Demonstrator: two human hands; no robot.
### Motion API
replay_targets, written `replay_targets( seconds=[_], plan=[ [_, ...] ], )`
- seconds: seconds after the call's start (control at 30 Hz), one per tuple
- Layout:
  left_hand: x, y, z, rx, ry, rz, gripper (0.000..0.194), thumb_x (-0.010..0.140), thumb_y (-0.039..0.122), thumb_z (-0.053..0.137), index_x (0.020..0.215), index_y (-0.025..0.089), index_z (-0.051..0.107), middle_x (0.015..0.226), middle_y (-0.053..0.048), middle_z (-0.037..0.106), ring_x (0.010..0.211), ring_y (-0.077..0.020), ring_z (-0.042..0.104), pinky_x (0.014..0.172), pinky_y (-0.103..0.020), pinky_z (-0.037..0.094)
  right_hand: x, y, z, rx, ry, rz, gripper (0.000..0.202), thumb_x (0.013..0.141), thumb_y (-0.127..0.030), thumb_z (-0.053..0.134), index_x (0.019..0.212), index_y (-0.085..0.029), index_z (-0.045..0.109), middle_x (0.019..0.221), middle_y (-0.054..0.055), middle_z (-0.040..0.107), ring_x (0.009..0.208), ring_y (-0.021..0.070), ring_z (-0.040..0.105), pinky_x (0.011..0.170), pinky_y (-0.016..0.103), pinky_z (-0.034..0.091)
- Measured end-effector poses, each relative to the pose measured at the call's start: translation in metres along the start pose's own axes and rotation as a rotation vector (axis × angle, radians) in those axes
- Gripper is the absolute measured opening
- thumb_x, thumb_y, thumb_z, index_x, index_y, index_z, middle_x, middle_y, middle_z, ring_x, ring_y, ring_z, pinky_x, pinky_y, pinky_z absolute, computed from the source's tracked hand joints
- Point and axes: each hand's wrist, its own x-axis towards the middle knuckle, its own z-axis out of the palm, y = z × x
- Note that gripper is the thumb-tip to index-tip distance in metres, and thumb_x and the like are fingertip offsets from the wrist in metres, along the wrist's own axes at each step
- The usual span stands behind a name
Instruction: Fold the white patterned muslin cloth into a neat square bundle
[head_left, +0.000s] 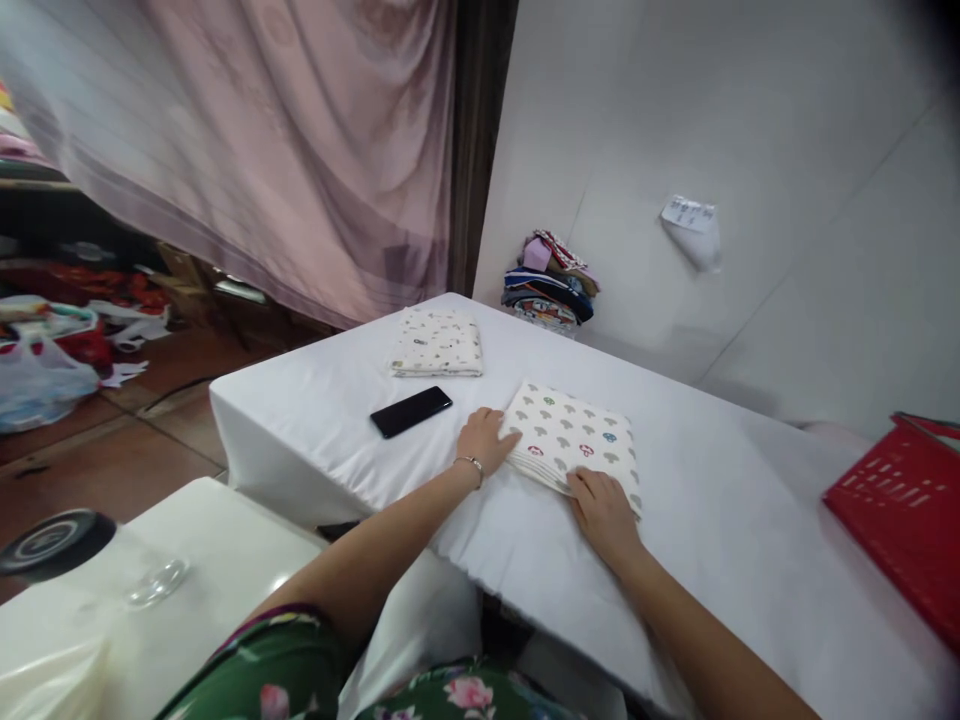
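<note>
A folded white cloth (pixel 568 432) with grey, red, blue and green motifs lies flat on the white-covered table (pixel 720 560). My left hand (pixel 486 440), with a bracelet at the wrist, touches the cloth's left edge, thumb spread from the fingers. At the near edge, the fingertips of my right hand (pixel 606 512) rest on the cloth, fingers slightly curved and not wrapped around it. Left of my left hand lies a black phone (pixel 412 411). Behind the phone is a second folded cloth (pixel 437 343) with small prints.
A red basket (pixel 900 510) stands at the right end. Beyond the far edge is a stack of folded fabrics (pixel 550 283) by the wall. A pink curtain (pixel 322 140) hangs at the back left. A white surface with a clear container (pixel 154 580) is at the near left.
</note>
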Motion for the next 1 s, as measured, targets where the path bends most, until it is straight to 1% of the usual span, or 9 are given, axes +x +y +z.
replay_targets(
  seconds=[0.13,0.23,0.37,0.47,0.57,0.67,0.8,0.9,1.0],
  plan=[
    [0.007,-0.002,0.004,-0.083,-0.171,-0.17,0.051,0.076,0.045,0.052,0.119,0.018,0.047,0.113,-0.009,0.058,0.102,-0.0227,0.054,0.085,-0.03,0.04,-0.003,-0.002,-0.007,0.109,-0.032,0.045,0.031,0.084,-0.015,0.043,0.111,-0.019,0.058,0.109,0.009,0.058,0.097,0.0229,0.05,0.082,0.038,0.039],
    [0.014,-0.004,0.0,-0.145,-0.235,-0.257,0.062,0.072,0.047,0.056,0.125,0.017,0.041,0.115,-0.01,0.058,0.103,-0.0227,0.056,0.084,-0.028,0.041,-0.006,0.011,-0.017,0.306,-0.021,0.143,0.03,0.084,-0.026,0.046,0.111,-0.022,0.057,0.114,0.008,0.057,0.103,0.0225,0.049,0.087,0.038,0.04],
    [0.03,-0.005,-0.004,-0.196,-0.29,-0.334,0.067,0.071,0.054,0.054,0.124,0.015,0.041,0.115,-0.011,0.058,0.104,-0.0232,0.056,0.085,-0.028,0.042,-0.005,0.052,-0.026,0.394,0.032,0.607,0.039,0.083,-0.039,0.044,0.114,-0.02,0.055,0.12,0.009,0.053,0.105,0.0234,0.05,0.087,0.037,0.043],
    [0.04,-0.002,-0.002,-0.184,-0.3,-0.358,0.064,0.073,0.051,0.053,0.123,0.013,0.042,0.118,-0.014,0.057,0.108,-0.0248,0.053,0.087,-0.03,0.041,0.001,0.079,-0.026,0.563,-0.181,1.049,0.057,0.079,-0.047,0.047,0.127,-0.016,0.044,0.116,0.013,0.055,0.092,0.0227,0.057,0.079,0.036,0.047],
    [0.046,0.001,0.003,-0.173,-0.314,-0.366,0.063,0.07,0.045,0.059,0.121,0.012,0.043,0.12,-0.016,0.055,0.111,-0.0265,0.051,0.089,-0.032,0.039,0.009,0.087,-0.025,0.88,-0.308,1.284,0.075,0.075,-0.053,0.053,0.136,-0.017,0.029,0.117,0.015,0.055,0.086,0.0219,0.061,0.069,0.032,0.051],
    [0.051,0.001,0.005,-0.181,-0.336,-0.388,0.065,0.067,0.042,0.063,0.121,0.012,0.043,0.124,-0.016,0.052,0.113,-0.0276,0.049,0.086,-0.032,0.042,0.017,0.085,-0.022,1.048,-0.28,1.345,0.085,0.069,-0.048,0.063,0.138,-0.02,0.022,0.122,0.015,0.053,0.09,0.0221,0.061,0.065,0.03,0.052],
    [0.05,0.004,0.002,-0.216,-0.371,-0.439,0.067,0.067,0.043,0.063,0.123,0.013,0.041,0.123,-0.016,0.052,0.107,-0.0271,0.054,0.071,-0.028,0.048,0.02,0.09,-0.016,1.215,-0.221,1.323,0.082,0.067,-0.031,0.068,0.136,-0.02,0.026,0.115,0.014,0.058,0.087,0.0213,0.063,0.066,0.03,0.053],
    [0.038,0.017,0.003,-0.322,-0.432,-0.463,0.072,0.069,0.044,0.062,0.128,0.012,0.035,0.119,-0.017,0.054,0.094,-0.0239,0.06,0.058,-0.025,0.05,0.015,0.117,-0.013,1.265,-0.169,1.258,0.08,0.066,-0.027,0.068,0.135,-0.018,0.028,0.111,0.015,0.06,0.08,0.0213,0.064,0.066,0.032,0.053],
    [0.019,0.038,0.014,-0.532,-0.588,-0.482,0.08,0.071,0.039,0.063,0.134,0.009,0.023,0.108,-0.019,0.06,0.075,-0.02,0.064,0.05,-0.024,0.05,0.003,0.163,-0.01,1.054,-0.127,1.245,0.086,0.062,-0.032,0.071,0.136,-0.018,0.029,0.116,0.017,0.056,0.076,0.0218,0.065,0.063,0.032,0.053]
  ],
)
